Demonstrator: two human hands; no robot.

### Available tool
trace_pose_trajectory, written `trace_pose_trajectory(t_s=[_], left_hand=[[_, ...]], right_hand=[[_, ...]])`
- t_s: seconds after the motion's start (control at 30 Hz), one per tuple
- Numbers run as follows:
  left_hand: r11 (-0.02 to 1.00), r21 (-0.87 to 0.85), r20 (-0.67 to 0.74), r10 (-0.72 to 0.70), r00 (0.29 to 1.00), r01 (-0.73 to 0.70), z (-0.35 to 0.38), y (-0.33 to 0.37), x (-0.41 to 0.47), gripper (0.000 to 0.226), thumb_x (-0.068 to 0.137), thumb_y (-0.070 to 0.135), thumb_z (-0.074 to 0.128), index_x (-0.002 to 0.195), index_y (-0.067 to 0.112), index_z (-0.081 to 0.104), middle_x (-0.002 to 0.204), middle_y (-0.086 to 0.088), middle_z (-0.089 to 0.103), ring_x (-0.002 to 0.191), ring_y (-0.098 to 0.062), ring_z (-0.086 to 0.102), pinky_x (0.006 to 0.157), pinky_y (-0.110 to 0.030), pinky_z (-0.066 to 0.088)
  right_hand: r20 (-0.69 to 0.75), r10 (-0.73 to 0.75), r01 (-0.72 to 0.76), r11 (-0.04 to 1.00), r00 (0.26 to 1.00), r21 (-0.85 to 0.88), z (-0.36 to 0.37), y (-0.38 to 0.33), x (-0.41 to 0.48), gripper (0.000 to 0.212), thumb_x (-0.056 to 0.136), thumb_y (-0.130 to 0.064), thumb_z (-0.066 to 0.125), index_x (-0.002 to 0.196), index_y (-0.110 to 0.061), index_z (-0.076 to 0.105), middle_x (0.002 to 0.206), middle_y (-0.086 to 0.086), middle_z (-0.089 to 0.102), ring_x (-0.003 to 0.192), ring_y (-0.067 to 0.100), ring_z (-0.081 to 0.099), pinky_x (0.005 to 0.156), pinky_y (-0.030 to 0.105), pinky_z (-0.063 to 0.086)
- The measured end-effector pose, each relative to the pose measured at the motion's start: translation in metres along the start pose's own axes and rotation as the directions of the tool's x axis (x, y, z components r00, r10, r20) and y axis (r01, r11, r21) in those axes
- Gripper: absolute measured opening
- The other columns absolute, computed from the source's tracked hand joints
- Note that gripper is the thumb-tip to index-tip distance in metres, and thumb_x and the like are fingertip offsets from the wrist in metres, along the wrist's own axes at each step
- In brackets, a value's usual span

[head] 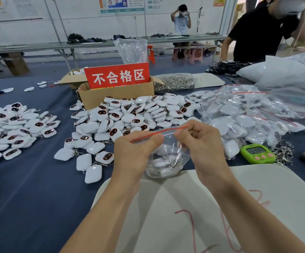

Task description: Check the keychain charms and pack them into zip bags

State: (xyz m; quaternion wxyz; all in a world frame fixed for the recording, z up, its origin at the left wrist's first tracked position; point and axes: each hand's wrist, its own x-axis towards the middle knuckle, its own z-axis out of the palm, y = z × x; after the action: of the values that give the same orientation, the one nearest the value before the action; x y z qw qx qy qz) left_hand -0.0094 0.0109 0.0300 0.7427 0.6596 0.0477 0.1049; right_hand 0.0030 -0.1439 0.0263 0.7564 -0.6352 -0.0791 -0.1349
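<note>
loose charms: big heap on the tabletop, lots left to pack
left hand: pinching the left end of the red zip strip
zip bag: held up between both hands, a few charms inside
right hand: pinching the strip's right end
step: sealing, I reckon. Next it needs an even press along the strip, then over to the packed bags
hard to see: the charm count inside, and whether the zip's closed yet

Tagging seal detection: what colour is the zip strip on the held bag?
Red zip strip on a clear bag; the head view shows it.
</note>
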Motion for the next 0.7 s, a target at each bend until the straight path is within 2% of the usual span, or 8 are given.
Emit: trace_pose_trajectory(t_s=[0.07,0.17,0.3,0.37,0.5,0.57,0.7], left_hand=[[1.000,0.003,0.019,-0.022,1.000,0.022,0.0006,0.0005,-0.0011,0.015,0.073,0.015,0.089,0.085,0.011,0.082,0.081,-0.011,0.079,0.070,-0.023,0.074,0.069,-0.038,0.059],[0.999,0.030,0.047,-0.018,0.999,0.016,0.0022,0.0016,-0.0026,0.026,0.060,0.029,0.089,0.083,0.018,0.083,0.081,-0.010,0.079,0.073,-0.027,0.076,0.072,-0.045,0.061],[0.999,0.033,0.076,0.004,0.997,-0.006,0.0030,0.0005,-0.0018,0.041,0.049,0.043,0.087,0.083,0.019,0.083,0.084,-0.010,0.079,0.083,-0.035,0.077,0.083,-0.057,0.061],[0.999,0.042,0.092,0.011,0.996,-0.015,0.0018,-0.0001,-0.0013,0.039,0.050,0.041,0.088,0.082,0.020,0.083,0.083,-0.009,0.079,0.081,-0.033,0.077,0.083,-0.056,0.062],[0.998,0.047,0.116,0.025,0.993,-0.031,0.0008,0.0002,-0.0015,0.019,0.062,0.026,0.086,0.079,0.021,0.083,0.083,-0.009,0.079,0.077,-0.027,0.077,0.078,-0.048,0.062],[0.998,0.054,0.109,0.038,0.993,-0.044,0.0008,0.0005,-0.0013,0.017,0.062,0.024,0.087,0.077,0.019,0.083,0.084,-0.010,0.078,0.077,-0.029,0.076,0.078,-0.049,0.061],[0.995,0.039,0.092,0.086,0.992,-0.090,0.0018,0.0011,-0.0007,0.015,0.064,0.017,0.093,0.075,0.015,0.083,0.078,-0.001,0.074,0.074,-0.023,0.073,0.074,-0.043,0.058]], right_hand=[[0.025,-0.003,0.003,1.000,1.000,-0.001,-0.0009,-0.0003,-0.0012,0.016,0.091,0.004,0.068,0.076,-0.001,0.067,0.060,0.000,0.061,0.054,0.009,0.050,0.054,0.021,0.043],[0.123,-0.006,0.007,1.000,0.992,-0.012,0.0002,-0.0018,-0.0040,0.010,0.086,0.000,0.072,0.081,-0.008,0.076,0.071,0.005,0.073,0.066,0.013,0.064,0.066,0.024,0.053],[0.118,-0.002,0.008,0.999,0.993,-0.053,0.0024,0.0006,-0.0039,0.010,0.088,0.004,0.072,0.083,-0.004,0.075,0.068,0.004,0.071,0.063,0.011,0.063,0.064,0.023,0.051],[0.105,0.003,0.005,0.997,0.994,-0.073,0.0015,0.0016,-0.0032,0.007,0.088,0.003,0.072,0.083,-0.001,0.074,0.066,0.007,0.070,0.062,0.014,0.061,0.063,0.024,0.050],[0.110,0.002,0.008,0.995,0.994,-0.095,0.0019,0.0017,-0.0027,0.010,0.088,0.004,0.073,0.080,-0.002,0.074,0.064,0.007,0.069,0.059,0.014,0.060,0.062,0.023,0.050],[0.117,0.000,0.012,0.995,0.993,-0.100,0.0025,0.0013,-0.0025,0.011,0.087,0.004,0.073,0.080,-0.003,0.075,0.064,0.005,0.070,0.059,0.014,0.059,0.061,0.023,0.050],[0.124,-0.005,0.018,0.994,0.992,-0.105,0.0024,0.0012,-0.0021,0.007,0.086,0.002,0.075,0.081,-0.004,0.076,0.066,0.004,0.071,0.059,0.012,0.060,0.061,0.022,0.049]])
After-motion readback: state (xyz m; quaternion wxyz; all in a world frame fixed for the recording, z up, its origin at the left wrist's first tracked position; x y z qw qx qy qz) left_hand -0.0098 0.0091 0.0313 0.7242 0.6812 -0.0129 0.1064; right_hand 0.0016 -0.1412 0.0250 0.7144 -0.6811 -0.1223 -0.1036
